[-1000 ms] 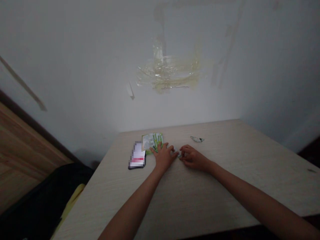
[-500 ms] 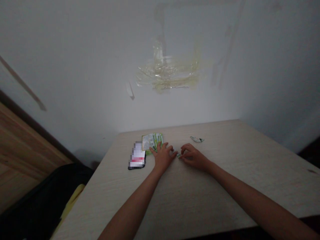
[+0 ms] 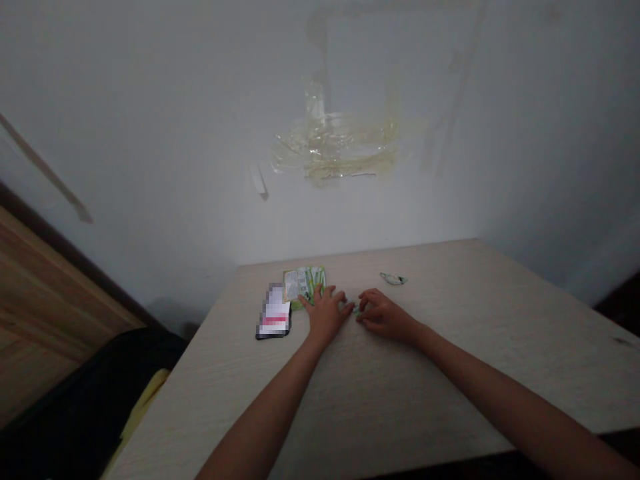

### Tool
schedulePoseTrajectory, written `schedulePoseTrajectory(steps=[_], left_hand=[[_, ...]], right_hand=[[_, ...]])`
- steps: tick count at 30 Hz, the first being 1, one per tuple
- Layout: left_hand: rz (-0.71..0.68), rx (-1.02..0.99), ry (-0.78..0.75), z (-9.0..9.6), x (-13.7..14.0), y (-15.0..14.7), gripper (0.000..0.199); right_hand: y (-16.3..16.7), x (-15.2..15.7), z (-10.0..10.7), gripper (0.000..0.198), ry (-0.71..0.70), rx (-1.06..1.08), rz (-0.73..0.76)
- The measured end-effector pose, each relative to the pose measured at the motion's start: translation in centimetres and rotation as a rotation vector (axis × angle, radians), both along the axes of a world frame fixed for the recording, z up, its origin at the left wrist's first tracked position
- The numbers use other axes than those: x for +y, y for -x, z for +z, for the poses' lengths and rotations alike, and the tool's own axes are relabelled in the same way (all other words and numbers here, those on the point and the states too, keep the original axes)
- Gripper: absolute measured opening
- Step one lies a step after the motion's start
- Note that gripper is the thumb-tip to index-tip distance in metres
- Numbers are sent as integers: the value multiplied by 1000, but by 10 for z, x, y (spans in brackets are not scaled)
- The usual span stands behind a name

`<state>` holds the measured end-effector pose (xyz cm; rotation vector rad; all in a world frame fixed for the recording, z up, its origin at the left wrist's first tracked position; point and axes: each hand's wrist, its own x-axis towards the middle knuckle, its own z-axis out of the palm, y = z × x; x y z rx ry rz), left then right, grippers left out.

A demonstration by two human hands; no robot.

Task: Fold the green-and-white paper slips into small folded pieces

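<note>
My left hand lies palm down on the table with its fingers spread. Its fingertips reach the lower edge of a green-and-white printed sheet, and its thumb points right, at a small green-and-white piece. From the other side my right hand has its fingers curled, thumb and fingertips closed at that piece. What the piece is cannot be made out; it is tiny and partly covered by fingers. A phone with a lit, blurred screen lies left of my left hand, touching the sheet.
A thin crumpled white-green strip lies beyond my right hand. The pale wooden table meets a wall with peeling clear tape. Dark cloth and a yellow cloth are beside the table's left edge.
My right hand's fingertips have shifted slightly left, closer to my left thumb, covering more of the small piece. My left hand, the sheet and the phone stay put.
</note>
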<state>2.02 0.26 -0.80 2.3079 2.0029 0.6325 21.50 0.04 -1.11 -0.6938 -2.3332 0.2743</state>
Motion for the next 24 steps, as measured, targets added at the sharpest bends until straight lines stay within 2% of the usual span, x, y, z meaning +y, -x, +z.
schedulePoseTrajectory(steps=[5,10,15,24], left_hand=[[8,-18,-3,0,0,0,22],[-16,-35,-4,-2,1,3,21],[-41,-46,5,-5,2,5,21],[-49,-11,9,-5,1,5,22]], right_hand=[[-1,1,-1,19,21,20,-15],[-6,11,-10,17,49,98,-104],[-7,15,-15,14,68,80,-171],[-4,11,-11,12,91,52,-156]])
